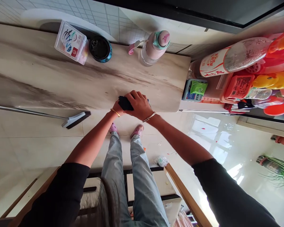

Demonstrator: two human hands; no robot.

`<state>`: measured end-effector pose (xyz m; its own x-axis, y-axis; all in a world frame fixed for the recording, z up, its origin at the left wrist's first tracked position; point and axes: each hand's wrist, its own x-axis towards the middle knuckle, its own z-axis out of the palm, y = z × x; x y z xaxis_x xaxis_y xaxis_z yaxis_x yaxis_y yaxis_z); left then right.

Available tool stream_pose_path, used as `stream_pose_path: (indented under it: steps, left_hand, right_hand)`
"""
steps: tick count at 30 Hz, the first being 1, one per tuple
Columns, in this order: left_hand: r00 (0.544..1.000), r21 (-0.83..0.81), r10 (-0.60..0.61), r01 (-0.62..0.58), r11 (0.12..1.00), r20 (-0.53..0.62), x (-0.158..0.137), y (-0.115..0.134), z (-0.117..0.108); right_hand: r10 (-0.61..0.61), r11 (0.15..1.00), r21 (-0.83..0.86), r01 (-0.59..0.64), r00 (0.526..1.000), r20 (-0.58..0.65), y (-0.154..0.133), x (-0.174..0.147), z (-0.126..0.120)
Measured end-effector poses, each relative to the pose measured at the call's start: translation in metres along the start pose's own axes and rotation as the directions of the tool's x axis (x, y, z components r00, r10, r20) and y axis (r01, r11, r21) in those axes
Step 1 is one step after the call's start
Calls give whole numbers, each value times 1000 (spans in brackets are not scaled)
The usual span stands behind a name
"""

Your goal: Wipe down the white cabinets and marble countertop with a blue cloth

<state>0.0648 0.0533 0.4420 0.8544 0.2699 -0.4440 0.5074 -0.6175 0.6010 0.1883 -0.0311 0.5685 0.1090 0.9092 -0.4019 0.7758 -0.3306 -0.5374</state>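
Observation:
At the near edge of the marbled table top (85, 78), a bunched dark cloth (125, 103) is between my two hands. My right hand (140, 105) lies over it from above, fingers curled round it. My left hand (119, 107) grips its left side, with most of those fingers hidden behind the cloth. A thin gold bracelet circles the left wrist and a silver one the right. Farther back on the table stand a pink water bottle (152, 50), a round dark container (100, 49) with a blue patterned side, and a clear plastic box (72, 42).
A broom (75, 119) lies at the left beyond the table edge. Toys, a large plastic bottle (236, 56) and a red-lidded box (239, 86) crowd the right end. A crumpled plastic bag (162, 161) is on the tiled floor, with a potted plant (279, 170) farther right.

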Motion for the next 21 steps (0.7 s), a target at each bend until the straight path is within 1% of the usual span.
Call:
stream_pose_path:
  steps: [1,2,3,4,5,6,7,8,9,10,11,12,13,14,15,16,17,19,21]
  left_hand:
    - [1000,-2,-3,3,1000,8,0,1,-2]
    - [1000,-4,-6,6,1000,19,0,2,-3]
    - [1000,-5,-2,2,1000,28,0,3,-5]
    - [999,-11,14,-14,1000,32,1,4,-6]
    - [999,-23,40,-39,999,27,1,6,-7]
    - [998,-46,66,-66,997,11,1,7,-8]
    - [996,-78,87,-88,993,-15,1,7,-8]
    - [994,-119,100,-104,987,-43,0,7,-7]
    - [993,-163,99,-109,981,-70,0,7,-6]
    - [992,-208,84,-102,973,-91,-1,6,-5]
    - [993,-247,62,-86,965,-103,-3,5,-4]
    - [993,-283,41,-70,957,-107,-4,4,-3]
    - [994,-314,24,-57,948,-109,-4,3,-2]
    - [994,-337,10,-47,940,-111,-5,2,-1]
    - [994,-352,3,-42,935,-113,-5,1,0]
    - [994,-361,0,-41,932,-114,-4,1,0]
    - [994,-365,1,-43,930,-113,-4,0,0]
    - [994,-356,17,-54,933,-107,-2,0,1]
    - [994,-299,45,-71,952,-95,0,0,2]
  right_hand:
    - [-93,990,113,90,995,23,13,-2,-4]
    - [-185,954,245,172,982,31,29,-3,-7]
    - [-260,895,381,232,965,23,45,-4,-9]
    - [-306,819,513,257,952,11,61,-6,-9]
    - [-310,735,635,239,951,1,75,-7,-7]
    - [-272,645,743,178,962,5,87,-9,-2]
    - [-198,549,831,88,980,27,96,-11,5]
    - [-102,445,895,-9,993,61,102,-14,14]
    - [1,338,936,-93,995,98,105,-18,23]
    - [96,238,959,-151,987,131,106,-23,33]
    - [170,156,971,-183,973,156,104,-27,41]
    - [220,95,976,-198,960,173,102,-32,49]
    - [253,53,978,-203,950,184,98,-36,54]
    - [271,28,978,-208,943,193,95,-40,58]
    - [282,20,977,-212,939,198,93,-42,60]
    - [292,32,977,-210,937,192,91,-43,60]
    - [297,62,977,-203,938,176,90,-42,59]
    - [281,172,969,-180,951,126,91,-38,53]
    - [204,312,937,-158,974,97,91,-29,42]
